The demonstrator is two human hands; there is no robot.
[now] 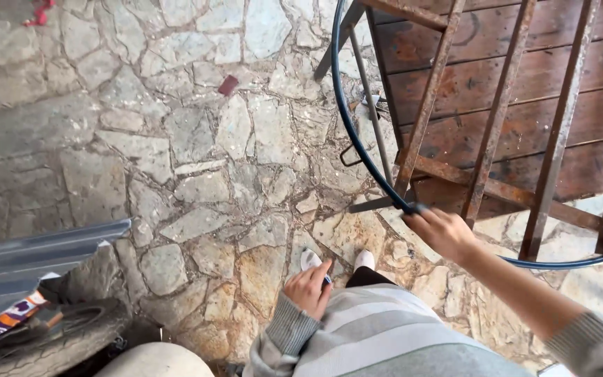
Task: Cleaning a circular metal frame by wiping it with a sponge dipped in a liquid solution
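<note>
The right hand [442,230] has its fingers closed around a thin dark hoop [347,129], gripping it at the low point of its curve, just in front of a rusty metal frame [498,112] with wooden boards behind the bars. From the hand the hoop sweeps up past the frame's left post and, the other way, runs low to the right behind the bars, so it seems threaded close against the rusty uprights. That looks like the main hazard: pulled or swung, the hoop could catch on a bar or on the small bracket [349,155] hanging beside the post, jerk out of the grip, or spring back toward the arm. The grip is one-handed and far from the hoop's top, so the long free arc may wobble or twist. The left hand [310,287] rests low by the striped jumper [378,328], fingers curled together around what may be a small blue thing; I cannot tell for sure. Underfoot the stone paving [176,139] is uneven, with a worn tyre [57,342] and a metal sheet [29,258] near the left, so a step back or sideways could mean a trip.
</note>
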